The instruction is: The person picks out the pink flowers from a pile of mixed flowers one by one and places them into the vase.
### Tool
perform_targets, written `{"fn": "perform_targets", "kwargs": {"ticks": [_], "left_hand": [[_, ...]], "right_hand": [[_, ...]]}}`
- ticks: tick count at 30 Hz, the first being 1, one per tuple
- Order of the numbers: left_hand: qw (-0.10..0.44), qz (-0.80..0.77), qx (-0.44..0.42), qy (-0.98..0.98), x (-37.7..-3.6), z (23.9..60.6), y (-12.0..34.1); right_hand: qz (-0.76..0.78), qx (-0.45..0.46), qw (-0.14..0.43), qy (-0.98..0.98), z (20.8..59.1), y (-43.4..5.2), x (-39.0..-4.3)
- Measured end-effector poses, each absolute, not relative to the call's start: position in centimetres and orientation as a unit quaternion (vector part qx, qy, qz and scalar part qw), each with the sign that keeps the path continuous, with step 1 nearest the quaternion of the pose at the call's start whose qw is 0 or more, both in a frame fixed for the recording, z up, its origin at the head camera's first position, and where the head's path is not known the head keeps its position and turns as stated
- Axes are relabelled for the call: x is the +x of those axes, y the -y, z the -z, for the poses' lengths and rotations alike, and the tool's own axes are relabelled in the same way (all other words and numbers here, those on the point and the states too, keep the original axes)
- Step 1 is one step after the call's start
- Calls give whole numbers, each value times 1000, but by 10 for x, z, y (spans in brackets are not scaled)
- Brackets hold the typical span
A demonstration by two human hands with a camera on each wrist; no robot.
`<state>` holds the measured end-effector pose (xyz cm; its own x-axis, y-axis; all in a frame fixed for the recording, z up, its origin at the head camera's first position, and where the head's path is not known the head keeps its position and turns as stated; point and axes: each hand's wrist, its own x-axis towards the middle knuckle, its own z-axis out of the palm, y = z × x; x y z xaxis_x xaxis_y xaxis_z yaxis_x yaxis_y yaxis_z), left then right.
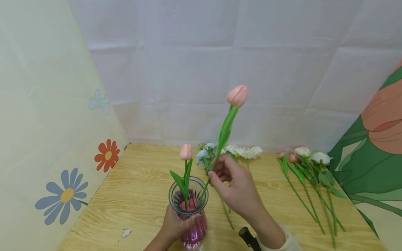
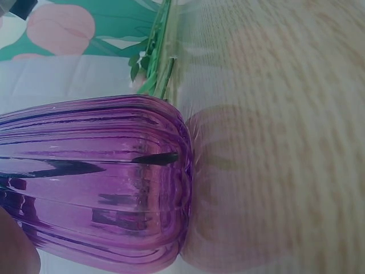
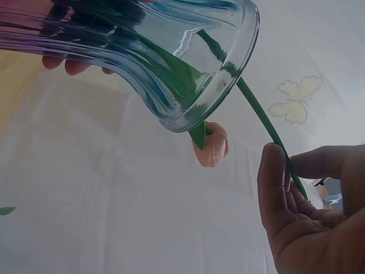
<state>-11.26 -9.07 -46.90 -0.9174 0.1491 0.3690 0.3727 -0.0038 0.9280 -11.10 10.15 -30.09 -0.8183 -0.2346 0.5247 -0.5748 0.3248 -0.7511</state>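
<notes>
A ribbed glass vase (image 1: 193, 232), purple below and bluish at its flared mouth, stands on the wooden table. My left hand (image 1: 176, 223) grips it around the neck, thumb across the front. One pink tulip (image 1: 186, 152) with green leaves stands inside. My right hand (image 1: 235, 186) pinches the stem of a second pink tulip (image 1: 237, 96) between thumb and fingers, its bloom high and leaning right. In the right wrist view the lower end of that stem (image 3: 259, 111) passes through the vase mouth. The left wrist view shows the purple vase body (image 2: 97, 182) close up.
Blue flowers (image 1: 202, 155) and white flowers (image 1: 245, 151) lie behind my right hand. At the right lie pink tulips and white roses (image 1: 321, 158) with long stems. A dark cylindrical object (image 1: 248, 237) is near my right wrist. A small white scrap (image 1: 126, 233) lies at the left.
</notes>
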Motion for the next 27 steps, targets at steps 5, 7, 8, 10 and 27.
{"fn": "perform_targets", "kwargs": {"ticks": [5, 7, 8, 10, 27], "left_hand": [[79, 690, -193, 693, -113, 468, 91], [77, 695, -197, 687, -113, 468, 91], [76, 698, -198, 684, -113, 468, 91], [73, 702, -198, 680, -112, 468, 91], [80, 701, -205, 678, -113, 472, 92]], "right_hand": [[-523, 253, 158, 798, 302, -100, -111], [-522, 251, 156, 800, 302, -99, -110], [-522, 250, 154, 801, 303, -99, -110], [-520, 249, 154, 802, 304, -98, -111], [-494, 255, 133, 821, 314, -87, -110]]}}
